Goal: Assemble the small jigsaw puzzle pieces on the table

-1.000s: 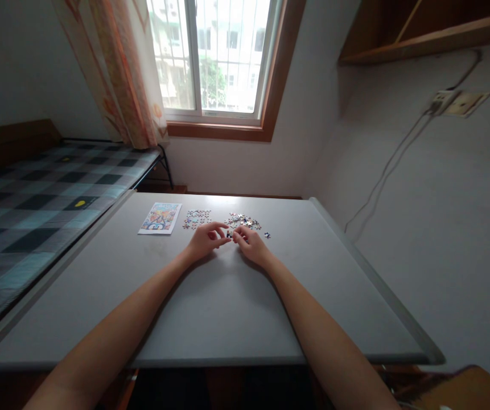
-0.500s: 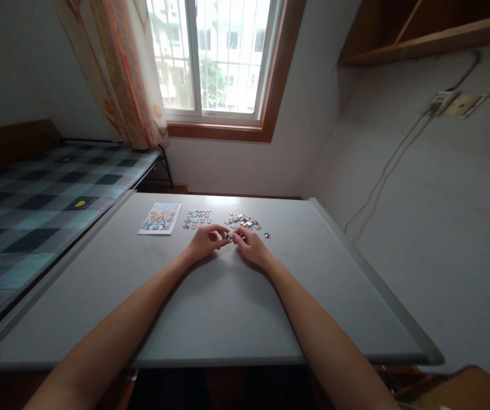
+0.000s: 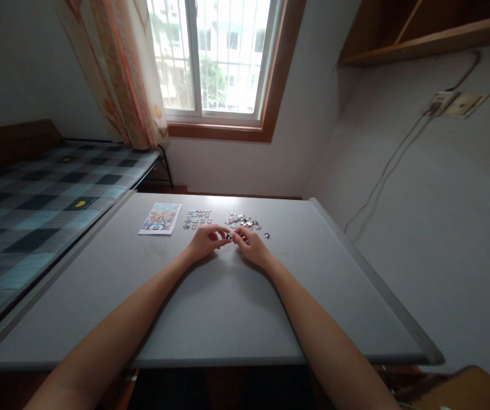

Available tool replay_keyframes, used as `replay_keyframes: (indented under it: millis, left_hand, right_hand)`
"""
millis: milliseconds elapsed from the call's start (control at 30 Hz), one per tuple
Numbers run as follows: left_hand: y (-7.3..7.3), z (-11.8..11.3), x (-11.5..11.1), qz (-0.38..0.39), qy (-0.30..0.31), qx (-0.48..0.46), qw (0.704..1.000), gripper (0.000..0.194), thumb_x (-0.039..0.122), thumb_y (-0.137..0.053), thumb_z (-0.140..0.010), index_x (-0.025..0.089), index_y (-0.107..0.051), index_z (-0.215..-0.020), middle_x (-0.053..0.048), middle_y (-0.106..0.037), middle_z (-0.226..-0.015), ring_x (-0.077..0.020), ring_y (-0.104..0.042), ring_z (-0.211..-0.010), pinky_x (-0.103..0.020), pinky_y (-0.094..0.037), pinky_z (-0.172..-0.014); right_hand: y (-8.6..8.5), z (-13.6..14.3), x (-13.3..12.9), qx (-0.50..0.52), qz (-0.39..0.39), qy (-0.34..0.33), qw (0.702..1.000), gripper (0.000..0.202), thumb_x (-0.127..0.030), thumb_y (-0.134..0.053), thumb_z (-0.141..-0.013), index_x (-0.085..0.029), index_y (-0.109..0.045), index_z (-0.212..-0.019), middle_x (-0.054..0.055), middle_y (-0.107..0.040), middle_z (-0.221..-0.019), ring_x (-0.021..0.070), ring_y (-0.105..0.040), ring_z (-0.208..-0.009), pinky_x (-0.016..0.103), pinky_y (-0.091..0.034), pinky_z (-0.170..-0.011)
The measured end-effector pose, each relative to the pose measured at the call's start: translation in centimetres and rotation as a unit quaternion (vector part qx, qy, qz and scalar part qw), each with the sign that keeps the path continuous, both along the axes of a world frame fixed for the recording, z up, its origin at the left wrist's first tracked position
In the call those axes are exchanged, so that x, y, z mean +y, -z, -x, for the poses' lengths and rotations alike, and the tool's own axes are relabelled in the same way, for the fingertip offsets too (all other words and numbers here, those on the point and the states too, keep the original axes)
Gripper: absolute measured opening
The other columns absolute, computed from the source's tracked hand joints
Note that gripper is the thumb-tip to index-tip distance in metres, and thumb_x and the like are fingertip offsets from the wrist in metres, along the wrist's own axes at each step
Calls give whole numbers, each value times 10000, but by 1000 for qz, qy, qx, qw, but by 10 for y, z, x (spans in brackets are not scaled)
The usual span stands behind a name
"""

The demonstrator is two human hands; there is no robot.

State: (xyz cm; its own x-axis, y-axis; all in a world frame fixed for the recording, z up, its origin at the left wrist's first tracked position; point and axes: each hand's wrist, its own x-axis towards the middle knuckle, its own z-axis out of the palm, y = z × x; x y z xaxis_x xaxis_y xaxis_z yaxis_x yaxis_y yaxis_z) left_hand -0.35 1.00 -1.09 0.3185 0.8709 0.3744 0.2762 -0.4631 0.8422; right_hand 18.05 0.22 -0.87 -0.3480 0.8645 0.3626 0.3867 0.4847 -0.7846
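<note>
Small dark puzzle pieces [image 3: 229, 236] are pinched between the fingertips of my left hand [image 3: 206, 240] and my right hand [image 3: 248, 245], which nearly meet above the table. How the pieces fit together is too small to tell. Behind my right hand lies a loose pile of puzzle pieces [image 3: 245, 220]. One dark piece [image 3: 267, 235] sits apart, to the right of that hand. Rows of spread pieces [image 3: 198, 216] lie behind my left hand. Further left is a colourful picture sheet [image 3: 160, 219], flat on the table.
The grey-white table [image 3: 219, 319] has raised rims on both sides. A bed with a checked cover [image 3: 99, 176] stands along the left, a window [image 3: 223, 57] is ahead, and a cable [image 3: 381, 176] hangs on the right wall. Part of a chair [image 3: 466, 390] shows at the lower right.
</note>
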Motion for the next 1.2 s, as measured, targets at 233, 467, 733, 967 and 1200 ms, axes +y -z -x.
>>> replay_keyframes:
  millis: [233,467,733,967,1200]
  left_hand:
    - [-2,0,-1,32,24,-23,999,407,355,-734,-698,151,-686,-1047,-42,-690,-800,-68,-585,-488,-163,-466,-435]
    - [-2,0,-1,39,33,-23,998,393,361,-731,-702,154,-692,-1035,-43,-690,-787,-73,-593,-491,-167,-470,-437]
    - [-5,-2,-2,29,12,-34,999,346,363,-755,-678,114,-696,-910,-33,-682,-647,-87,-589,-461,-171,-460,-421]
    - [-4,-2,-2,26,13,-12,1000,312,348,-735,-709,115,-688,-911,-15,-665,-606,-92,-596,-462,-175,-462,-430]
    - [-1,-2,-1,26,15,-7,1000,350,362,-725,-716,132,-678,-975,-24,-678,-707,-84,-598,-478,-174,-469,-432]
  right_hand:
    - [-2,0,-1,-5,-2,-11,1000,219,-322,-451,-893,-173,-543,-762,-1,-564,-695,125,-514,-662,248,-399,-631]
    - [-3,0,-2,-12,-1,-14,1000,211,-321,-451,-890,-175,-542,-769,-4,-544,-682,122,-487,-643,243,-390,-609]
    - [-4,0,-3,5,11,-15,1000,201,-336,-476,-885,-174,-564,-805,0,-562,-711,124,-515,-673,244,-408,-626]
    - [-5,1,-4,4,11,-14,1000,190,-321,-483,-878,-172,-556,-785,-1,-553,-704,123,-509,-664,246,-411,-622]
    - [-5,1,-4,7,17,-8,1000,173,-305,-479,-872,-173,-559,-793,8,-573,-723,133,-534,-694,252,-421,-633]
